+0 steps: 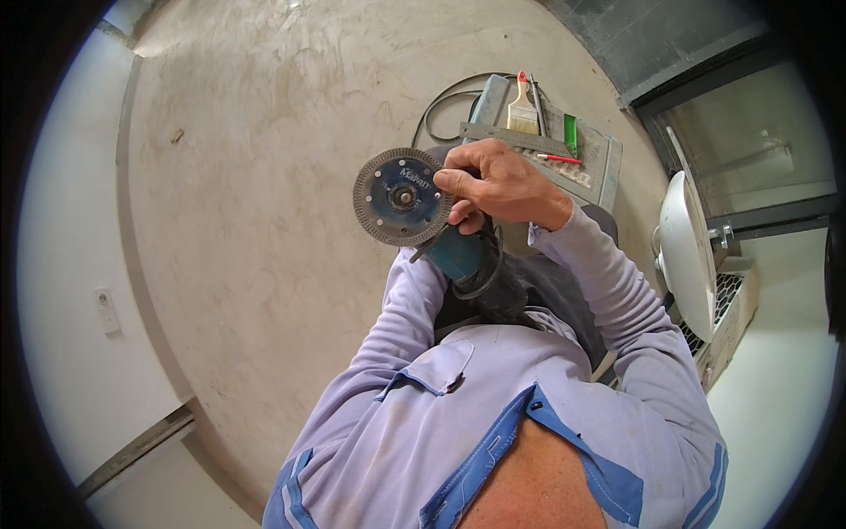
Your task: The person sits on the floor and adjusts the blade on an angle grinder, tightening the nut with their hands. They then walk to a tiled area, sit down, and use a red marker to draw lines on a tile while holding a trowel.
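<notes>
An angle grinder (458, 257) with a blue and black body lies across my lap, its cable looped beside it. On its head sits a round cutting disc (386, 201) with a dark blue face, small holes and a grey toothed rim, turned up toward me. My right hand (500, 183) is closed at the disc's right edge, the thumb resting on its face and the other fingers curled below. My left sleeve (412, 280) reaches up under the disc. The left hand itself is hidden behind the disc and the grinder.
Beyond my right hand stands a dusty tool case (602, 163). On it lie a paintbrush (523, 115), a metal square (502, 137), a red pencil (560, 159) and a green piece (570, 132). A white basin (687, 256) stands at the right. A wall socket (106, 309) is at the left.
</notes>
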